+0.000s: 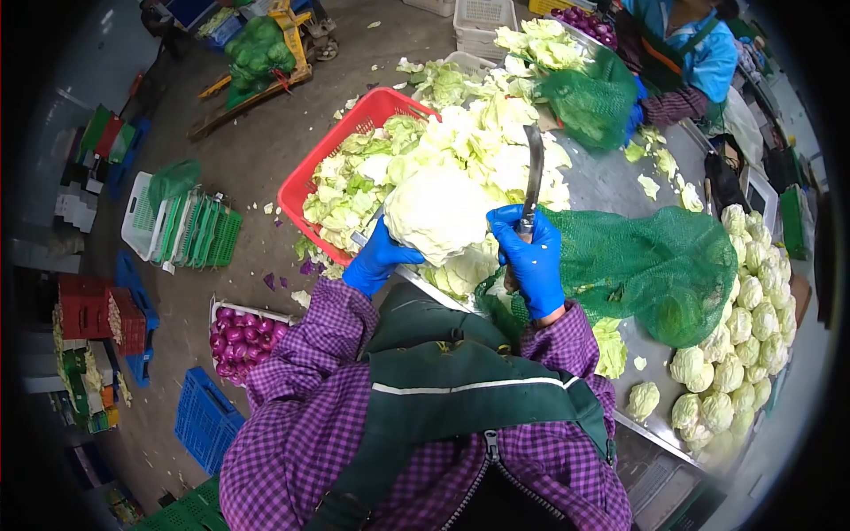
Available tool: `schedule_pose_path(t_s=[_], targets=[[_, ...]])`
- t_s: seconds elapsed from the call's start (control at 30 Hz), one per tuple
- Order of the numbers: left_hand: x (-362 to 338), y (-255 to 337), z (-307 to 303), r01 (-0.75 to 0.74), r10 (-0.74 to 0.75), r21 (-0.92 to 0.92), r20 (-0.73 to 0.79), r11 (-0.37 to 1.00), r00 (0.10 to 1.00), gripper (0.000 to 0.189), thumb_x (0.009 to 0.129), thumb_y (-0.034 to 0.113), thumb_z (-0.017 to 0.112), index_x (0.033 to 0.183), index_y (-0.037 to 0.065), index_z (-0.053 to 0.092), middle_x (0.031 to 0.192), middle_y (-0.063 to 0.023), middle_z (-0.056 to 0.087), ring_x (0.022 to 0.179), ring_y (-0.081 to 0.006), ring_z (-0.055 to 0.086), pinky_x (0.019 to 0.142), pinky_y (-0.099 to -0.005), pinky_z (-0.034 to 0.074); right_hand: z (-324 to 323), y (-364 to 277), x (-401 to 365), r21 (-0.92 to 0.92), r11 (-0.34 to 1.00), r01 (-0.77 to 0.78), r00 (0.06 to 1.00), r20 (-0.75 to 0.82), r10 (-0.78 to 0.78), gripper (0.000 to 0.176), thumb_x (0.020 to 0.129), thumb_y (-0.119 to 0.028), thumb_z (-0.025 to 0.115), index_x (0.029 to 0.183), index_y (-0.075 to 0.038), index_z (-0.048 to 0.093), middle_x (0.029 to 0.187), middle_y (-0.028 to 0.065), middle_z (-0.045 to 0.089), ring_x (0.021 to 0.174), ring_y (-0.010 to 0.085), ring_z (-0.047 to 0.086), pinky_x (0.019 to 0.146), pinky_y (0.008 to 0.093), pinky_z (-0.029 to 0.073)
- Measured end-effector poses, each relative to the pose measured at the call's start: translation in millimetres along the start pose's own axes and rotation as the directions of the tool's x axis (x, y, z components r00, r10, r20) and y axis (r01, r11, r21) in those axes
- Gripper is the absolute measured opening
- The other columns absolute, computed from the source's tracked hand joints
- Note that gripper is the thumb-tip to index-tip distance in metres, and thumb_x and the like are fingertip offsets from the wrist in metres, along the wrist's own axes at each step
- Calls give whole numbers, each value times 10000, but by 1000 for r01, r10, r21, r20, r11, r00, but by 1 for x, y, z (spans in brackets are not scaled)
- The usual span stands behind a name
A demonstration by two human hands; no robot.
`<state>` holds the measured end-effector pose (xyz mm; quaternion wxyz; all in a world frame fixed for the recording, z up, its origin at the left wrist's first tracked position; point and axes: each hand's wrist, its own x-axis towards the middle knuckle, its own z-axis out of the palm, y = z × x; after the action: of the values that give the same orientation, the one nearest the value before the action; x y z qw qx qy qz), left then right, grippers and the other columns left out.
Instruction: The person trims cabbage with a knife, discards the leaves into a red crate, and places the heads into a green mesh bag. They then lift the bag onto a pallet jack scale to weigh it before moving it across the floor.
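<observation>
Red crate [305, 168]: sitting at ten o'clock from the cabbage, brimming with loose leaves [354, 181]; more scraps could be spilling over its rim onto the floor.
Left hand [376, 259]: gloved in blue, cupping the cabbage from its seven o'clock side with fingers wrapped under it; a wet glove could be losing its hold.
Cabbage [436, 214]: being held up over the table [611, 181] edge and the leaf pile, between both hands; if it is slipping, it is dropping into the scraps.
Knife [533, 168]: blade pointing to twelve o'clock, right beside the cabbage at three o'clock; a turning head could be bringing the left fingers towards the edge.
Right hand [534, 261]: fist closed round the knife handle, thumb side pressing against the cabbage.
Net bag [660, 265]: lying at three o'clock, touching the right wrist; the mesh could be snagging the blade or the sleeve.
Trimmed heads [744, 327]: lining the table edge at four o'clock, apart from both hands.
</observation>
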<state>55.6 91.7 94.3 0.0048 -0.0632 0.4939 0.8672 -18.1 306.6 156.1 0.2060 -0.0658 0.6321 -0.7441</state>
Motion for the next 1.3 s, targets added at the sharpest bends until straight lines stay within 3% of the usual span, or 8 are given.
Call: schedule_pose_path(t_s=[0.07, 0.13, 0.27, 0.4, 0.6, 0.9, 0.97, 1.3], targets=[[3, -2, -6, -5, 5, 46, 2, 999, 1000, 1044, 522, 38, 787, 1407, 61, 236, 1342, -88, 433, 1232, -219, 422, 1045, -363, 344, -1, 1, 1, -83, 996, 23, 999, -32, -26, 171, 802, -66, 666, 959, -13, 623, 829, 54, 629, 614, 91, 564, 555, 225, 463], [3, -2, -10, -7, 7, 91, 5, 996, 1000, 1049, 530, 69, 793, 1411, 56, 224, 1344, -92, 429, 1236, -217, 417, 1048, -362, 339, -2, 8, 8, -327, 709, 624, 773, 128, -621, 309, 759, -89, 716, 1042, -10, 620, 1020, 108, 635, 850, 178, 621, 748, 292, 492], [-2, 2, -17, 125, -128, 40, 72, 991, 989, 929, 661, 225, 737, 1412, 31, 226, 1347, -110, 426, 1241, -212, 406, 1054, -343, 317, -13, -15, 12, -427, 684, 591, 800, 421, -428, 506, 700, -149, 764, 1175, -91, 599, 1131, 138, 598, 1032, 249, 580, 869, 310, 454], [-9, 10, -22, 312, -334, 132, 208, 941, 919, 809, 753, 308, 664, 1397, 13, 272, 1347, -118, 428, 1237, -209, 410, 1048, -331, 316, -18, -38, 9, -600, 669, 439, 847, 525, -86, 515, 681, -143, 787, 1162, -94, 612, 1038, 74, 645, 789, 141, 616, 679, 250, 473], [-20, 11, -21, 529, -533, 63, 100, 846, 840, 796, 752, 266, 668, 1393, 3, 276, 1358, -118, 419, 1238, -206, 414, 1049, -339, 321, -19, -6, 3, -597, 395, 698, 716, 598, -361, 383, 746, -144, 703, 1120, -107, 631, 781, 74, 656, 589, 141, 610, 562, 263, 492], [-21, 0, -31, 296, -408, 342, 322, 892, 854, 1024, 581, 131, 813, 1417, 29, 231, 1376, -90, 399, 1261, -199, 378, 1069, -346, 288, -72, 23, 55, -751, 651, 111, 983, -15, -185, 352, 790, -205, 667, 1107, -59, 627, 749, 110, 655, 605, 148, 607, 600, 291, 493], [-15, 15, -7, 7, -183, 374, 438, 928, 880, 1183, 447, 151, 891, 1416, 34, 224, 1408, -85, 359, 1277, -197, 363, 1083, -360, 262, -65, 22, 41, -705, 702, 99, 989, -8, -147, 404, 796, -228, 675, 1157, -62, 599, 770, 94, 654, 601, 144, 595, 598, 297, 493], [-7, 31, 6, -37, -162, 435, 410, 900, 897, 1171, 408, 138, 891, 1401, 34, 278, 1369, -85, 408, 1240, -189, 403, 1062, -358, 304, -12, -15, 6, -277, 947, -159, 877, 401, 265, 403, 806, -237, 696, 1173, -96, 608, 794, -3, 600, 634, 48, 488, 566, 207, 432]])
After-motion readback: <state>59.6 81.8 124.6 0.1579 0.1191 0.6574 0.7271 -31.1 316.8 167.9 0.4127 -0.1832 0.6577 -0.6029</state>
